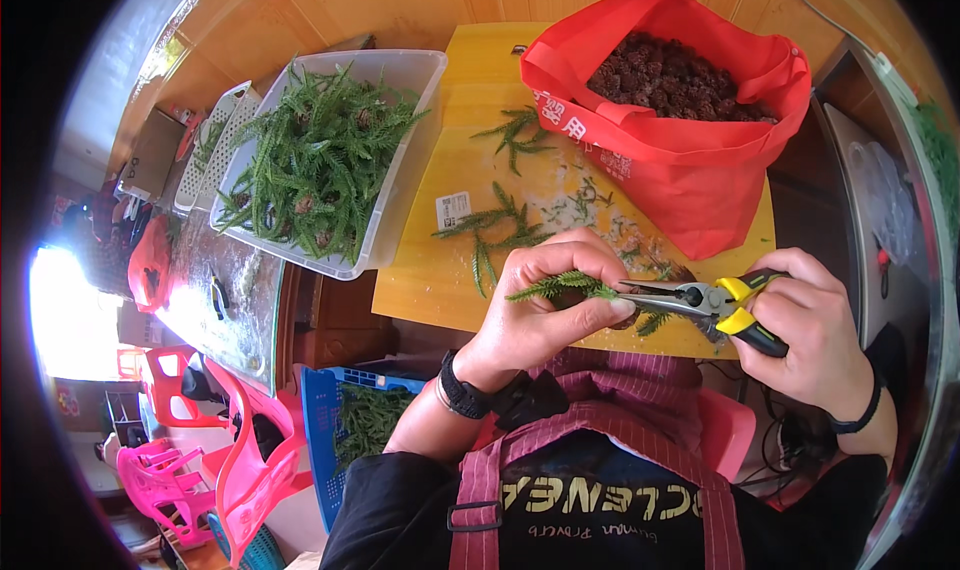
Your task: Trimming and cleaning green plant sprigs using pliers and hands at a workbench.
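Pinched between the thumb and fingers of my left hand (540,315) is a green artificial pine sprig (548,288). Brown bits beside the sprig, possibly a pine cone, are partly hidden by my fingers. My right hand (812,320) is wrapped round the yellow-and-black handles of a pair of pliers (700,298). The pliers' jaws reach the sprig at my left fingertips; whether they grip it is too small to tell. Both hands are above the near edge of a yellow table (415,275). Loose pine sprigs (500,225) lie just beyond my left hand.
A red bag (690,180) of pine cones (670,75) stands at the table's far right. At left, a clear plastic bin (400,185) holds many sprigs. Green and white scraps (600,210) litter the tabletop. A blue crate (322,440) of greenery and pink chairs (250,440) are lower left.
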`<state>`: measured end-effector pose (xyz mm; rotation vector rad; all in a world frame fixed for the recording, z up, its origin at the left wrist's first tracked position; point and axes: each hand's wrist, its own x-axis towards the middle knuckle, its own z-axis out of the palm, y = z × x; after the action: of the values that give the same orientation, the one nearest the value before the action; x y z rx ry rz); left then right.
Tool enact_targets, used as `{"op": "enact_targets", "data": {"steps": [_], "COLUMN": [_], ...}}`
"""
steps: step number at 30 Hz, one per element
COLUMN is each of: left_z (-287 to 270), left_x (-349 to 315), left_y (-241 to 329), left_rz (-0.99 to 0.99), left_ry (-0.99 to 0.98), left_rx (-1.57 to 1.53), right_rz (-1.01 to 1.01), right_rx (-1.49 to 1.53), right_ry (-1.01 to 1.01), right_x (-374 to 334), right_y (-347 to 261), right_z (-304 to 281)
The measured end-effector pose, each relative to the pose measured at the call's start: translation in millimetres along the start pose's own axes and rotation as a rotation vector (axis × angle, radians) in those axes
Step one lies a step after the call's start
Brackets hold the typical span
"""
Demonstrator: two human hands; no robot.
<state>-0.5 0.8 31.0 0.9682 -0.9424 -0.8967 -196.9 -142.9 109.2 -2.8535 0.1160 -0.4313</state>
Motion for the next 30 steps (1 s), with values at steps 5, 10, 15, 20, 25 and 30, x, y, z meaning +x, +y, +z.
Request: {"op": "enact_targets", "data": {"steps": [5, 10, 15, 20, 25, 30], "left_z": [0, -3, -1, -1, 0, 1], "left_x": [-1, -1, -1, -1, -1, -1], "left_y": [1, -3, -3, -5, -6, -10], "left_rz": [-0.019, 0.011, -0.048, -0.051, -0.057, 0.057], "left_ry": [-0.013, -0.036, -0.059, -0.056, -0.039, -0.002], "left_rx": [0.002, 0.053, -0.042, -0.057, -0.047, 0.097], "right_rz": [0.013, -0.025, -0.021, -0.008, -0.03, -0.022], "right_rx": [0.058, 0.025, 0.019, 0.013, -0.055, -0.101], "right_ry": [-0.005, 0.002, 0.018, 0.015, 0.027, 0.025], "right_x": [-3, -1, 0, -3, -2, -2], "right_y": [2, 3, 3, 2, 1, -3], "right_z": [4, 3, 4, 5, 4, 3]}}
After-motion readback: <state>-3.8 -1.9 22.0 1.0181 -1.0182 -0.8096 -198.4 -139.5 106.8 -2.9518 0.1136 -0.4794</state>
